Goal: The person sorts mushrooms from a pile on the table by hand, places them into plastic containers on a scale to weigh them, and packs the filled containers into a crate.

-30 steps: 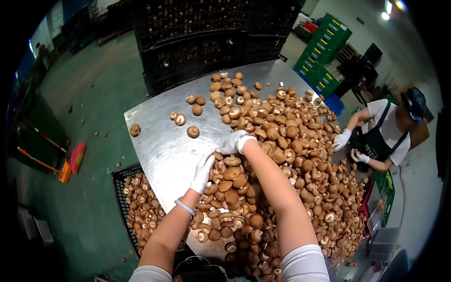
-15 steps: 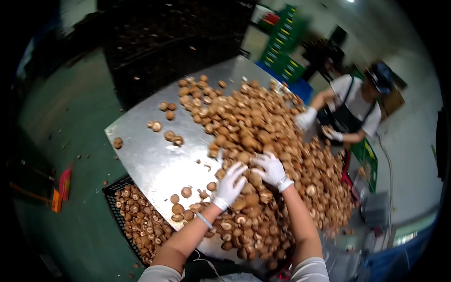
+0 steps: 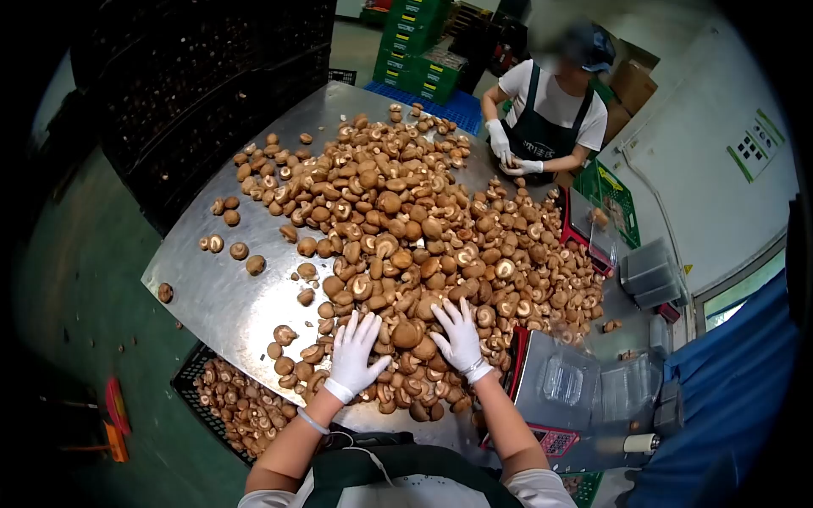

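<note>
A: Largest item?
B: Metal counter [image 3: 199,254], slanting across the view; bare surface shows along its left side.
A: Next?
B: Stack of dark crates [image 3: 203,102], beyond the counter's far left edge. Then the mushroom pile [image 3: 398,220], heaped over the counter's middle and right; mostly brown caps, some pale undersides up.
A: Other persons?
B: One co-worker [image 3: 546,127] at the far side, dark apron, gloved hands together in front. Cannot tell whether they hold anything.
A: Smaller equipment?
B: Black crate [image 3: 185,372], below the counter's near left edge, mushrooms inside. Near right: red-trimmed scale [image 3: 552,440] with keypad.
A: Hands?
B: White gloves, fingers spread, well apart, neither closed on anything. Left hand [image 3: 357,356]: palm down at the pile's near left edge. Right hand [image 3: 461,339]: fingers against caps on the near side.
A: Smallest?
B: Large cap [image 3: 406,334] between the hands; then a lone mushroom [image 3: 165,293] by the counter's left corner.
</note>
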The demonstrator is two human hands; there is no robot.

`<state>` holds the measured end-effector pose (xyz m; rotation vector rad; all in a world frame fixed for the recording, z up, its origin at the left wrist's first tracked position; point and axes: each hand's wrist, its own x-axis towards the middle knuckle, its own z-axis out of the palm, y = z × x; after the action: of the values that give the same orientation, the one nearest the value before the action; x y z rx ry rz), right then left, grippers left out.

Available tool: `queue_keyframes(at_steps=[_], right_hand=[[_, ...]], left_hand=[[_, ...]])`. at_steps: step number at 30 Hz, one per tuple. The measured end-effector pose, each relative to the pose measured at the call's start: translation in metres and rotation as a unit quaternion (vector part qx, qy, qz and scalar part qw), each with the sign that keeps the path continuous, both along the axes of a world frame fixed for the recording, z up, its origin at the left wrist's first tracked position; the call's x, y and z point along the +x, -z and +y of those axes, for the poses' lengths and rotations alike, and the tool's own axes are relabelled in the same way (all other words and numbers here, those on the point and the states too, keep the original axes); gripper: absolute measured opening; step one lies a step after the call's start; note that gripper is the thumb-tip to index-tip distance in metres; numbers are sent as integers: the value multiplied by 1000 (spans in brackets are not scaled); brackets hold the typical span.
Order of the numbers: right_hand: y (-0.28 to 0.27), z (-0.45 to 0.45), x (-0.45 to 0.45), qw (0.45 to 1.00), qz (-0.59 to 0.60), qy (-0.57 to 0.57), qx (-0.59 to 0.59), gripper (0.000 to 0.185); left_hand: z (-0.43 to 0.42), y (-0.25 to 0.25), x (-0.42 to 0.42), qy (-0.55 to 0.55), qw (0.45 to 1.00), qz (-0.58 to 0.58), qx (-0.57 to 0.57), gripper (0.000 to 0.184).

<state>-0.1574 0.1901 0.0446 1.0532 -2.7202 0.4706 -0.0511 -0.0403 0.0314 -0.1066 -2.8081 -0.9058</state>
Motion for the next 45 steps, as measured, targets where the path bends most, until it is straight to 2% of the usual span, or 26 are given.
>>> queue_keyframes(at_steps=[3, 6, 10, 14, 17, 19, 20, 23, 25, 27, 28, 29, 30, 32, 33, 35, 36, 37, 38, 39, 40, 41, 43, 45], right_hand=[[9, 9, 20, 996, -76, 31, -46, 58], [3, 18, 26, 993, -70, 65, -62, 58], [-13, 21, 30, 980, -68, 132, -133, 42], [-35, -10, 45, 972, -107, 78, -193, 40], [-32, -36, 57, 989, -72, 22, -128, 40], [-21, -40, 55, 986, -86, 22, -141, 43], [-16, -42, 53, 989, -80, 28, -119, 44], [-3, -56, 51, 999, -34, 14, -25, 45], [2, -58, 49, 1000, -15, 0, -24, 42], [0, -49, 45, 986, -71, 10, -150, 38], [-15, -43, 44, 954, -189, 26, -233, 36], [-33, -31, 45, 870, -376, 79, -308, 36], [-33, -16, 43, 796, -440, 60, -412, 37], [-34, 12, 46, 597, -529, 23, -603, 41], [-31, 22, 46, 538, -532, -9, -653, 35], [-21, 40, 50, 465, -557, -20, -688, 28], [-19, 44, 55, 503, -547, 67, -666, 27], [-12, 44, 58, 552, -534, 71, -637, 25], [-5, 42, 64, 687, -480, 127, -531, 24], [-3, 35, 71, 797, -411, 180, -405, 24], [-4, 25, 80, 866, -356, 191, -296, 32], [-7, 19, 87, 969, -132, 143, -152, 43], [1, 7, 97, 972, -139, 179, 68, 49], [24, 11, 97, 976, -124, 175, 44, 55]], left_hand=[[6, 0, 10, 24, 997, -8, -70, 74], [-9, 0, 15, -5, 994, -36, -105, 71], [-32, 0, 30, -75, 992, -99, -30, 75], [-37, 5, 42, -70, 993, -96, 4, 73], [-37, 7, 44, -77, 996, -37, 28, 68], [-38, 6, 46, -78, 996, 4, 45, 61], [-37, 6, 48, -102, 989, 20, 103, 55], [-37, 22, 49, -192, 959, -11, 209, 45], [-39, 21, 48, -210, 950, -21, 230, 41], [-41, 25, 49, -215, 952, 17, 216, 40], [-43, 26, 50, -217, 952, 16, 216, 40], [-44, 28, 51, -219, 952, 5, 215, 40], [-44, 29, 50, -217, 952, -6, 215, 41], [-42, 34, 46, -211, 954, -20, 214, 45], [-42, 32, 44, -191, 968, 30, 159, 49], [-41, 23, 41, -183, 973, 15, 139, 50], [-43, 25, 41, -167, 980, 32, 107, 48], [-46, 27, 42, -163, 980, 31, 107, 48], [-48, 29, 43, -154, 982, 41, 102, 48], [-50, 30, 44, -144, 984, 49, 96, 47], [-51, 23, 46, -149, 982, 57, 98, 46], [-52, 15, 50, -166, 979, 56, 102, 45], [-65, 14, 58, -189, 973, 45, 126, 44], [-77, 7, 72, -207, 963, 71, 157, 44]])
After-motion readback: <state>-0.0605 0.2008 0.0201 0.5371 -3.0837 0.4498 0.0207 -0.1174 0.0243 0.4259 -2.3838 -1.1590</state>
